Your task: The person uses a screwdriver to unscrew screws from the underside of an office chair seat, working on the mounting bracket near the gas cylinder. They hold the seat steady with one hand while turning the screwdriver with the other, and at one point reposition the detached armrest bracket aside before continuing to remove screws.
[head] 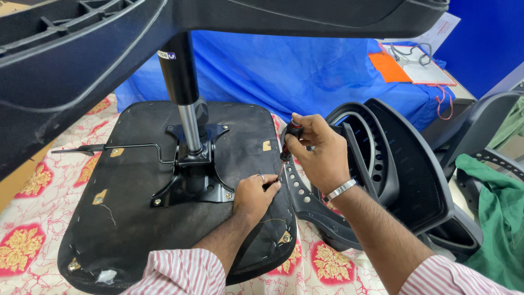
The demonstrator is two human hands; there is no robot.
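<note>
The head camera looks down at a chair seat [136,218] lying upside down on a cloth with red and gold flowers [22,246]. The seat is black and flat. A black metal plate [194,177] is fixed in its middle, and a shiny pole [188,123] stands up from the plate. A thin bent rod [131,146] sticks out to the left of the plate.

The right hand [319,150] is closed tight around the dark handle of a screwdriver [287,143]. The screwdriver points down toward the right edge of the seat. The left hand [254,194] rests on the seat just right of the plate. Its fingers are pinched together at the thin tip of the screwdriver. What is under the tip is too small to see.

A black plastic chair back [404,175] with round holes lies to the right, touching the seat's edge. A blue cloth [305,71] is far behind. A green cloth [499,229] lies at the right edge. Both sleeves are striped pink and white.
</note>
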